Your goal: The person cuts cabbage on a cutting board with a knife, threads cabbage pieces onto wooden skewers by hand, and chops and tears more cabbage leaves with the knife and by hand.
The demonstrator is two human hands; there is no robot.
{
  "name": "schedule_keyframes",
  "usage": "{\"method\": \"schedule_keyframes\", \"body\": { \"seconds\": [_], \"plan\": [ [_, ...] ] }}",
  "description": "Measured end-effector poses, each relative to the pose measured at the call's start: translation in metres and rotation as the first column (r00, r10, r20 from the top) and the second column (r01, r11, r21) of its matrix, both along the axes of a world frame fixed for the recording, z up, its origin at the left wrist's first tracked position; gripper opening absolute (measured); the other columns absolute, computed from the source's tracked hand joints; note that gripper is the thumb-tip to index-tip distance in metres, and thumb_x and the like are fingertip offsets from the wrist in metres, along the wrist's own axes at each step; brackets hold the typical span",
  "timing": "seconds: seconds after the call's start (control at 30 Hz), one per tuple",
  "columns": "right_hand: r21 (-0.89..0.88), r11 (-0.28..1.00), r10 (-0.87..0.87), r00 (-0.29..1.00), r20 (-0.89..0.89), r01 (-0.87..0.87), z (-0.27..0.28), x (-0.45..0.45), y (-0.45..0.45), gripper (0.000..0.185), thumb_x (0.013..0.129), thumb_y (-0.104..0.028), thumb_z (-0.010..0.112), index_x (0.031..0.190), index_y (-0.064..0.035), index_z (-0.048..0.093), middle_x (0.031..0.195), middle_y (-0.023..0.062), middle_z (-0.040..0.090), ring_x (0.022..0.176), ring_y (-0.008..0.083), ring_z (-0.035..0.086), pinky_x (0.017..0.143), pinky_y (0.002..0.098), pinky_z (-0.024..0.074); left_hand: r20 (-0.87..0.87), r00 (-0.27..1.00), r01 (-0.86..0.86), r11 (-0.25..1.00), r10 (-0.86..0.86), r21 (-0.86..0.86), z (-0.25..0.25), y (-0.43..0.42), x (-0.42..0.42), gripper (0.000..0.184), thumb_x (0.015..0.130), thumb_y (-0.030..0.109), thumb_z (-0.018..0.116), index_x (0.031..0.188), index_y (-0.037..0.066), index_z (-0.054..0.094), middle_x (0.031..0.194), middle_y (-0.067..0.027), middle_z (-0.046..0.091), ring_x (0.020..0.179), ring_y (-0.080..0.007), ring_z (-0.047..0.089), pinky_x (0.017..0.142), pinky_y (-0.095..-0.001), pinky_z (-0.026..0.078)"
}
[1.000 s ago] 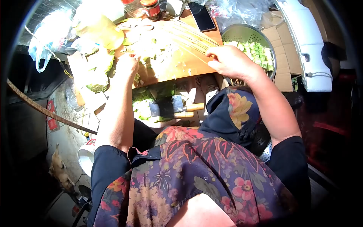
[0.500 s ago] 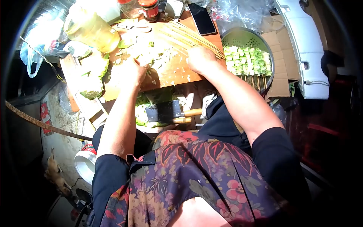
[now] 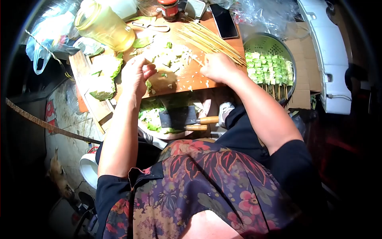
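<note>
My left hand (image 3: 137, 75) is over the left part of the wooden board (image 3: 199, 81), its fingers curled together; what they pinch, if anything, is too small to name. Closed around a thin wooden skewer, my right hand (image 3: 218, 67) is just right of the chopped cabbage (image 3: 171, 57), the skewer's tip pointing up-left. A bundle of loose skewers (image 3: 209, 38) lies beyond my right hand. Threaded cabbage skewers (image 3: 269, 69) rest in a metal colander (image 3: 274, 38) to the right. Large cabbage leaves (image 3: 104, 75) lie left of my left hand.
Two cleavers (image 3: 179, 117) lie over a basin of greens below the board. A phone (image 3: 224, 20), a red-lidded jar (image 3: 169, 10), a small knife (image 3: 151, 27) and a yellowish jug (image 3: 105, 26) stand or lie at the back. An animal (image 3: 59, 175) lies on the floor at left.
My right hand has moved from beside the colander to the board's middle, now with a skewer in it. My left hand stays near the cabbage, its fingers shifted. The whole view has shifted slightly.
</note>
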State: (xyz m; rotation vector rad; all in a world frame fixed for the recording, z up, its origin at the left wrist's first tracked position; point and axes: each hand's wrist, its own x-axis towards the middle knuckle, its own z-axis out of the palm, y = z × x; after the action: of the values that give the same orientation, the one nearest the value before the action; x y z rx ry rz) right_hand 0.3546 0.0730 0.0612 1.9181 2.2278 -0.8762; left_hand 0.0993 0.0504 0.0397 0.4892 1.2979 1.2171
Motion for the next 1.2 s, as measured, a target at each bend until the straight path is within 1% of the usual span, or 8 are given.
{"method": "schedule_keyframes", "body": {
  "seconds": [0.1, 0.17, 0.5, 0.57, 0.67, 0.77, 1.1, 1.2],
  "plan": [
    [0.066, 0.997, 0.065, 0.887, -0.458, -0.039, 0.017, -0.019, -0.027, 0.013, 0.075, -0.017, 0.060, 0.073, -0.0044, 0.056, 0.062, 0.0091, 0.057, 0.057, 0.0175, 0.054, 0.057, 0.0322, 0.0455, 0.094, 0.992, -0.082, 0.997, 0.082, -0.004, 0.003, 0.002, -0.013, 0.023, 0.082, 0.007, 0.061, 0.101, -0.001, 0.053, 0.088, -0.0107, 0.060, 0.074, -0.0226, 0.065, 0.065, -0.0326, 0.060],
    [-0.003, 0.999, 0.030, 0.809, -0.587, -0.039, 0.039, -0.032, -0.043, 0.010, 0.074, -0.014, 0.061, 0.072, -0.0057, 0.055, 0.060, 0.0044, 0.053, 0.056, 0.0109, 0.050, 0.055, 0.0284, 0.0434, 0.163, 0.970, -0.182, 0.983, 0.181, -0.007, 0.005, 0.004, -0.020, 0.030, 0.081, 0.007, 0.063, 0.106, -0.002, 0.049, 0.095, -0.0137, 0.059, 0.081, -0.0266, 0.066, 0.071, -0.0359, 0.061],
    [0.141, 0.989, 0.136, 0.714, -0.687, -0.053, 0.042, -0.050, -0.055, 0.009, 0.074, -0.010, 0.060, 0.074, -0.0057, 0.052, 0.055, 0.0007, 0.048, 0.052, 0.0085, 0.045, 0.052, 0.0261, 0.0414, 0.128, 0.955, -0.276, 0.960, 0.268, 0.051, 0.016, 0.006, -0.031, 0.029, 0.082, 0.003, 0.064, 0.106, 0.000, 0.048, 0.100, -0.0149, 0.058, 0.091, -0.0285, 0.065, 0.077, -0.0369, 0.061],
    [0.107, 0.993, 0.110, 0.715, -0.690, -0.049, 0.040, -0.053, -0.056, 0.008, 0.075, -0.010, 0.060, 0.074, -0.0057, 0.053, 0.055, -0.0001, 0.048, 0.052, 0.0070, 0.044, 0.052, 0.0251, 0.0407, 0.087, 0.949, -0.309, 0.949, 0.304, 0.053, 0.021, 0.006, -0.027, 0.028, 0.079, 0.001, 0.059, 0.107, 0.002, 0.056, 0.091, -0.0086, 0.061, 0.078, -0.0215, 0.065, 0.063, -0.0277, 0.059],
    [0.043, 0.998, 0.056, 0.720, -0.692, -0.036, 0.039, -0.055, -0.055, 0.007, 0.075, -0.009, 0.059, 0.074, -0.0058, 0.053, 0.056, -0.0005, 0.047, 0.052, 0.0063, 0.043, 0.052, 0.0254, 0.0404, 0.060, 0.961, -0.276, 0.958, 0.272, 0.081, 0.019, 0.007, -0.032, 0.027, 0.081, 0.002, 0.061, 0.107, 0.001, 0.055, 0.091, -0.0088, 0.061, 0.078, -0.0209, 0.065, 0.063, -0.0273, 0.058],
    [0.039, 0.999, 0.050, 0.723, -0.689, -0.032, 0.040, -0.057, -0.056, 0.008, 0.077, -0.010, 0.060, 0.074, -0.0053, 0.053, 0.056, -0.0024, 0.046, 0.053, 0.0050, 0.042, 0.052, 0.0245, 0.0396, -0.011, 0.971, -0.235, 0.961, 0.239, 0.148, 0.015, 0.005, -0.037, 0.027, 0.083, 0.001, 0.063, 0.107, 0.003, 0.052, 0.097, -0.0115, 0.060, 0.087, -0.0258, 0.066, 0.073, -0.0339, 0.059],
    [-0.156, 0.988, -0.135, 0.578, -0.804, 0.013, 0.034, -0.062, -0.062, 0.010, 0.086, -0.008, 0.059, 0.078, -0.0061, 0.054, 0.062, -0.0087, 0.043, 0.056, 0.0001, 0.037, 0.049, 0.0192, 0.0329, -0.162, 0.958, -0.170, 0.924, 0.236, 0.342, 0.035, 0.001, -0.024, 0.028, 0.084, 0.000, 0.064, 0.109, 0.003, 0.052, 0.101, -0.0116, 0.061, 0.086, -0.0224, 0.065, 0.075, -0.0344, 0.057],
    [-0.278, 0.960, -0.261, 0.487, -0.834, 0.040, 0.042, -0.061, -0.063, 0.009, 0.082, -0.010, 0.062, 0.076, -0.0051, 0.057, 0.059, -0.0030, 0.048, 0.056, 0.0046, 0.045, 0.053, 0.0251, 0.0418, -0.139, 0.975, -0.117, 0.932, 0.173, 0.342, 0.042, -0.002, -0.018, 0.030, 0.080, -0.002, 0.065, 0.107, 0.002, 0.053, 0.094, -0.0100, 0.060, 0.081, -0.0184, 0.063, 0.075, -0.0358, 0.057]
  ]
}}
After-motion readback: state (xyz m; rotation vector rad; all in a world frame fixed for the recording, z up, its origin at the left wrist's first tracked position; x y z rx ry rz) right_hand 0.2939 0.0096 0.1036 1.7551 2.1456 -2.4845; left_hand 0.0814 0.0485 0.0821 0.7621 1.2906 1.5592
